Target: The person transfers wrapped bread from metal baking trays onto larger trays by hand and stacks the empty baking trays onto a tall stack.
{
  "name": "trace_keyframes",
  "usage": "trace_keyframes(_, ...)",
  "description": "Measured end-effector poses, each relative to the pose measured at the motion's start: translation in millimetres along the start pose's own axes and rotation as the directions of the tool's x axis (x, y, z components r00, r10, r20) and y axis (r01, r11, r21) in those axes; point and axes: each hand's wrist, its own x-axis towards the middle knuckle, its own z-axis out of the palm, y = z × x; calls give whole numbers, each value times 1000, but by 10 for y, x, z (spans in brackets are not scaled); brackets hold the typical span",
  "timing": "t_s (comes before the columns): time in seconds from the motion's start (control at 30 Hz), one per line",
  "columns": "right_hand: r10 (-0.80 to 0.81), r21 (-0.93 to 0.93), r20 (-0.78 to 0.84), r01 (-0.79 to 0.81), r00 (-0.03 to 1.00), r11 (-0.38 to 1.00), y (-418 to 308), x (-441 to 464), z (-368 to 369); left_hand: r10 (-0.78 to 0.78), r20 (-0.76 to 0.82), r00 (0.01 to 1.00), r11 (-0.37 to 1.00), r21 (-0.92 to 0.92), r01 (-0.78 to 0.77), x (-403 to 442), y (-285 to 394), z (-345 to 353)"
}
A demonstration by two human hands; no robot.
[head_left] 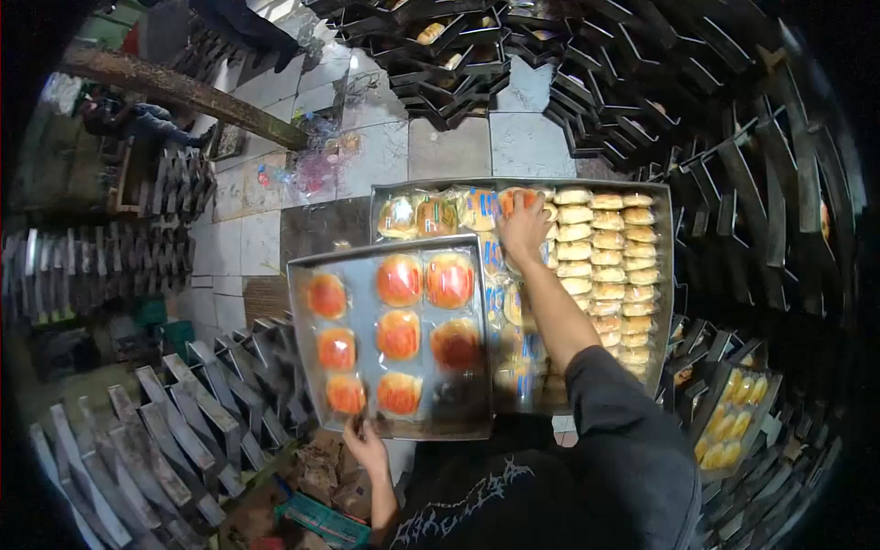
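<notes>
My left hand [367,449] grips the near edge of a grey metal tray [362,275] by its lower left side. Several round orange-brown buns [398,335] in clear wrappers lie spaced out on it. This tray overlaps the left part of a larger, deeper tray [666,275]. My right hand [522,229] reaches across to the larger tray's far side, its fingers closed over an orange-topped wrapped bun [519,199]. Left of that hand are wrapped buns with printed labels [437,214]. Right of it stand tight rows of pale buns on edge [608,238].
Stacks of dark metal trays [449,82] surround me, some with bread inside. A tray of yellow packed bread [733,417] sits at lower right. A wooden beam [183,94] crosses the upper left, near a person [147,119] and another person's legs [243,27]. Litter [316,156] lies on the tiles.
</notes>
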Motion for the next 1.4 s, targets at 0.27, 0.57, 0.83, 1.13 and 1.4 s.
trace_keyframes(0.27, -105, 133, -374, 165, 922, 977, 60, -269, -51, 97, 4, 995, 988, 122, -96, -10, -30, -117)
trace_keyframes(0.57, -25, 133, 27, 21, 999, 991, -842, -2874, 90, 617, 507, 602, 628, 144, -765, 473, -16, 344)
trace_keyframes(0.83, 94, 21, 236, -101, 967, 995, -834, -3010, -97, 546, 610, 574, 449, 365, -815, 490, -532, 462)
trace_keyframes(1.13, 353, 72, -95, -348, 931, 935, 1186, -3357, -595, 458, 638, 619, 694, 179, -698, 471, -179, 378)
trace_keyframes(1.4, 274, -114, 54, -267, 960, 957, 1697, -3220, 202, 696, 565, 443, 651, -237, -721, -1300, 1277, 1325)
